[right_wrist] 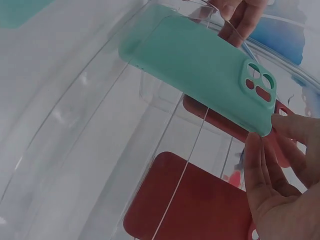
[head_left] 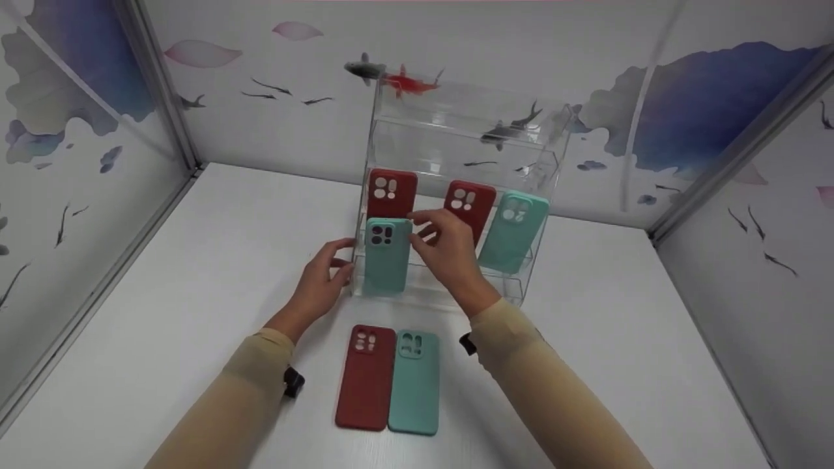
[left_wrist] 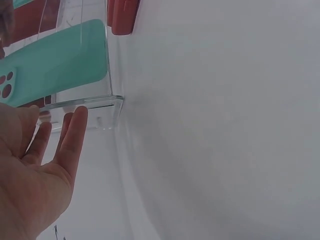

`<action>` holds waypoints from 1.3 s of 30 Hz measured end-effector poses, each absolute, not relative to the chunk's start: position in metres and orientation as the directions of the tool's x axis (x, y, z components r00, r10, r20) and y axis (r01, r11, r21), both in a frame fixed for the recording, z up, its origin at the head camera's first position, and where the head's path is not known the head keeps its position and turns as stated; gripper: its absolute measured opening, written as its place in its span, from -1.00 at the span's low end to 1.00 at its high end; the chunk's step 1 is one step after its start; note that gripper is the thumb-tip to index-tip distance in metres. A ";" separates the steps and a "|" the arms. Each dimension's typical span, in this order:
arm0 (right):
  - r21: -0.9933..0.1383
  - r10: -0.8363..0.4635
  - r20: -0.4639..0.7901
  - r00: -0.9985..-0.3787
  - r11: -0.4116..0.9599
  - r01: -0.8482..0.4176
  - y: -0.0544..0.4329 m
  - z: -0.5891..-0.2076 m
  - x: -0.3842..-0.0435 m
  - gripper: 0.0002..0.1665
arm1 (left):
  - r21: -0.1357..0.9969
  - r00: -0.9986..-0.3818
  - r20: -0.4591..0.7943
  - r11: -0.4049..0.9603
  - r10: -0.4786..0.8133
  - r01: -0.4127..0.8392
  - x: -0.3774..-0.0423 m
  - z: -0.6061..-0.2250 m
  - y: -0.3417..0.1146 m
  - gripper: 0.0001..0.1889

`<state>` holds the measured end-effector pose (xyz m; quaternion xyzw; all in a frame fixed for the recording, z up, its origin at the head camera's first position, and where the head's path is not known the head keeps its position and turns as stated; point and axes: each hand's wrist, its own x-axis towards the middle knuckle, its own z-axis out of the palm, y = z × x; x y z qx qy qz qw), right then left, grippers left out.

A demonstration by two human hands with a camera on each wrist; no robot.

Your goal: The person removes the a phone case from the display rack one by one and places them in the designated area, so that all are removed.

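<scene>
In the head view a teal phone case point(head_left: 386, 267) stands, leaning back, in the front tier of a clear stepped display stand point(head_left: 443, 298). My right hand point(head_left: 449, 251) pinches its upper right corner between thumb and fingers, which shows closely in the right wrist view on the case point(right_wrist: 200, 62). My left hand point(head_left: 319, 280) touches the stand's left side with its fingertips. In the left wrist view those fingers point(left_wrist: 72, 142) look fairly straight against the clear side panel. Directly behind the pinched case stands a red phone case point(head_left: 392, 195), its lower part hidden.
To the right in the stand are another red case point(head_left: 479, 202), partly behind my right hand, and another teal case point(head_left: 515, 234). A red case point(head_left: 366, 384) and a teal case point(head_left: 415, 387) lie side by side on the white table point(head_left: 195, 260). Printed panels point(head_left: 260, 130) enclose the table.
</scene>
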<state>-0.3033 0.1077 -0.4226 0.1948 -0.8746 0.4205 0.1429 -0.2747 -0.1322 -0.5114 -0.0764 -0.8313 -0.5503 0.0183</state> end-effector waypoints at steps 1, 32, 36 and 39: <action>-0.677 -0.221 0.420 -0.880 0.570 -0.466 0.106 -0.422 -0.305 -0.68 | 0.913 -0.988 0.115 0.381 0.106 0.148 -0.274 -0.512 -0.132 -0.49; -0.666 -0.193 0.547 -0.814 0.489 -0.563 0.123 -0.423 -0.292 -0.76 | 0.906 -0.991 0.091 0.404 0.097 0.123 -0.273 -0.512 -0.132 -0.48; -0.664 -0.193 0.582 -0.790 0.448 -0.598 0.130 -0.415 -0.284 -0.75 | 0.903 -0.990 0.106 0.408 0.098 0.137 -0.274 -0.511 -0.133 -0.49; -0.668 -0.190 0.593 -0.783 0.426 -0.610 0.138 -0.412 -0.278 -0.75 | 0.902 -0.988 0.112 0.407 0.110 0.147 -0.274 -0.511 -0.134 -0.48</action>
